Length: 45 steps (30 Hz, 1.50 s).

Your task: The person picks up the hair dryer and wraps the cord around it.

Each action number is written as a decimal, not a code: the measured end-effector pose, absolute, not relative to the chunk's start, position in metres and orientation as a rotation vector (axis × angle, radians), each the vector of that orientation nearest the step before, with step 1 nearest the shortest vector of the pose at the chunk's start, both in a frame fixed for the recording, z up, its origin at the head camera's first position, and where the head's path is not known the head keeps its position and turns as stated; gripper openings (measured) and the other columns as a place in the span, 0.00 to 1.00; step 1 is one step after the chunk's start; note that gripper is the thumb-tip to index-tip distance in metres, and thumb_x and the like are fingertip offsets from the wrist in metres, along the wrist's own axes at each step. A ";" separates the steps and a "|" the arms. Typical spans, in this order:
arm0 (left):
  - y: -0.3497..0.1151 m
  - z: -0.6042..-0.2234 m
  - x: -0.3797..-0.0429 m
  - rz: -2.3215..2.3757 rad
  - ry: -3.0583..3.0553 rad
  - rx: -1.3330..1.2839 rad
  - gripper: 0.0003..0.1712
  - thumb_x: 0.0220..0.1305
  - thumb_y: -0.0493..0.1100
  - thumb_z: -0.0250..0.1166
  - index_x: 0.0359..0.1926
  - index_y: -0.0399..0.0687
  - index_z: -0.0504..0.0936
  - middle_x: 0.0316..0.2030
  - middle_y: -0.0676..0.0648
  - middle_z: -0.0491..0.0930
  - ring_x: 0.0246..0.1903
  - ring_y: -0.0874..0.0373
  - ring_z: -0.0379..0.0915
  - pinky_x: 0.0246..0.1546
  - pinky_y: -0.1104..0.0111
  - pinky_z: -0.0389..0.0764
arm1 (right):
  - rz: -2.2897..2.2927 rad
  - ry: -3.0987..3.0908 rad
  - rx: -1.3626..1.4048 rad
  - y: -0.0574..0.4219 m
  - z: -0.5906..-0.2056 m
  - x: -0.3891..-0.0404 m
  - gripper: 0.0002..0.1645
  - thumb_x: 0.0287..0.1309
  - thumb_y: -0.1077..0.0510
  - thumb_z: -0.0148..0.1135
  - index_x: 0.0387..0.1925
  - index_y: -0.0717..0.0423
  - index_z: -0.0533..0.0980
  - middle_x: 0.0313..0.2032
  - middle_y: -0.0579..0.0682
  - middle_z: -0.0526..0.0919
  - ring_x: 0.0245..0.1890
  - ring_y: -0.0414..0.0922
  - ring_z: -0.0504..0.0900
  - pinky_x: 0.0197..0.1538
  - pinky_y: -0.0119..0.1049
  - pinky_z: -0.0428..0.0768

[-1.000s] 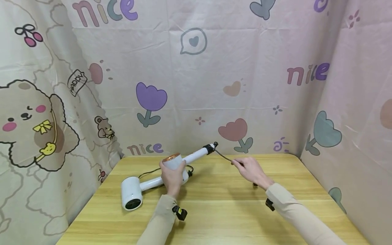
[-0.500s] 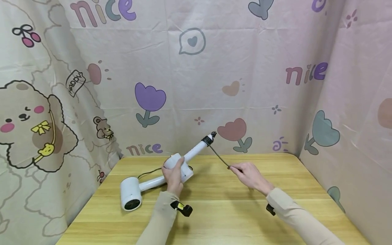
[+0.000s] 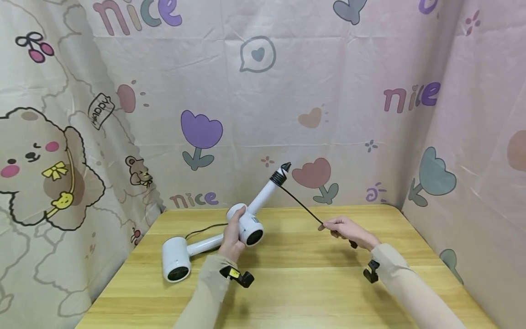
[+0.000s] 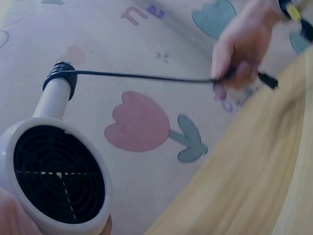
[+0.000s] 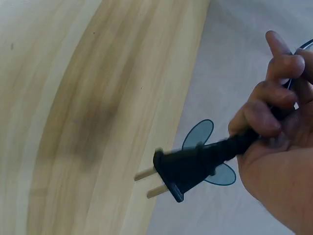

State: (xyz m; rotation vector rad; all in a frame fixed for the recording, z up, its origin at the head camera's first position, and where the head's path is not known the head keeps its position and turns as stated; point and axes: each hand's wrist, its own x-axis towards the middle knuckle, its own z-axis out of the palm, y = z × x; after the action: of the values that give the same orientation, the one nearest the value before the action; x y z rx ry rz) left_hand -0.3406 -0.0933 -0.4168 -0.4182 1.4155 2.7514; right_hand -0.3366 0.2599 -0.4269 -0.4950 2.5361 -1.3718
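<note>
A white hair dryer [image 3: 263, 196] is held up by its head in my left hand [image 3: 233, 237], its handle slanting up to the right. Black cord [image 3: 277, 178] is wound round the handle's end, and a taut length of it runs to my right hand [image 3: 347, 230]. The right fingers curl round that cord. Below this hand sticks out a black two-pin plug [image 5: 188, 169], seen in the right wrist view. In the left wrist view the dryer's dark round grille [image 4: 58, 174] faces the camera.
On the table at the left lies a second white hair dryer [image 3: 176, 259], a thin dark cord [image 3: 205, 228] behind it. Patterned cloth [image 3: 263, 114] hangs along the back and both sides of the wooden table [image 3: 312, 292].
My left hand has tilted the dryer so its handle points more steeply upward and its grille shows. My right hand has moved slightly right, and the straight cord is longer.
</note>
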 end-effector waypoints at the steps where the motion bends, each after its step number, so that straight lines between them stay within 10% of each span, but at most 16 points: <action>1: -0.093 -0.417 -0.341 2.741 1.380 -0.389 0.33 0.59 0.55 0.69 0.56 0.42 0.67 0.39 0.53 0.78 0.37 0.61 0.76 0.44 0.72 0.79 | -1.363 2.514 -0.478 0.259 -0.426 -0.338 0.24 0.72 0.46 0.50 0.52 0.60 0.80 0.18 0.44 0.67 0.18 0.37 0.59 0.21 0.27 0.60; 11: -0.090 -0.423 -0.338 2.550 1.284 -0.159 0.27 0.66 0.57 0.59 0.55 0.44 0.65 0.33 0.52 0.78 0.30 0.62 0.77 0.33 0.73 0.81 | -1.214 2.753 -0.303 0.260 -0.413 -0.362 0.20 0.72 0.52 0.51 0.47 0.62 0.83 0.23 0.45 0.71 0.26 0.42 0.66 0.37 0.36 0.68; 24: -0.089 -0.438 -0.333 2.154 1.561 -0.014 0.38 0.61 0.61 0.64 0.59 0.38 0.65 0.35 0.49 0.81 0.31 0.60 0.80 0.32 0.70 0.84 | -0.946 3.196 -0.267 0.271 -0.381 -0.380 0.16 0.65 0.51 0.60 0.34 0.58 0.87 0.24 0.52 0.84 0.23 0.43 0.72 0.28 0.35 0.69; 30: -0.094 -0.445 -0.332 1.989 1.745 0.057 0.43 0.58 0.64 0.65 0.60 0.37 0.66 0.37 0.47 0.81 0.34 0.58 0.81 0.35 0.67 0.85 | -0.802 3.354 -0.379 0.261 -0.376 -0.383 0.18 0.65 0.50 0.61 0.23 0.54 0.83 0.14 0.47 0.72 0.16 0.43 0.65 0.22 0.35 0.63; 45: -0.098 -0.437 -0.342 1.960 2.079 0.103 0.46 0.52 0.58 0.73 0.63 0.41 0.62 0.43 0.38 0.81 0.33 0.50 0.83 0.35 0.56 0.87 | -0.563 3.807 -0.684 0.236 -0.350 -0.383 0.07 0.60 0.54 0.66 0.32 0.54 0.85 0.22 0.49 0.84 0.17 0.45 0.77 0.19 0.39 0.72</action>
State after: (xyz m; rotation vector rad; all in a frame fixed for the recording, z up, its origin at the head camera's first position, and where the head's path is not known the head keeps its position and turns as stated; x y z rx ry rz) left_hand -0.3417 -0.0980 -0.4369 0.1027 2.0789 1.9596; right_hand -0.3834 0.2355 -0.3503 -0.6844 3.8068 -0.5633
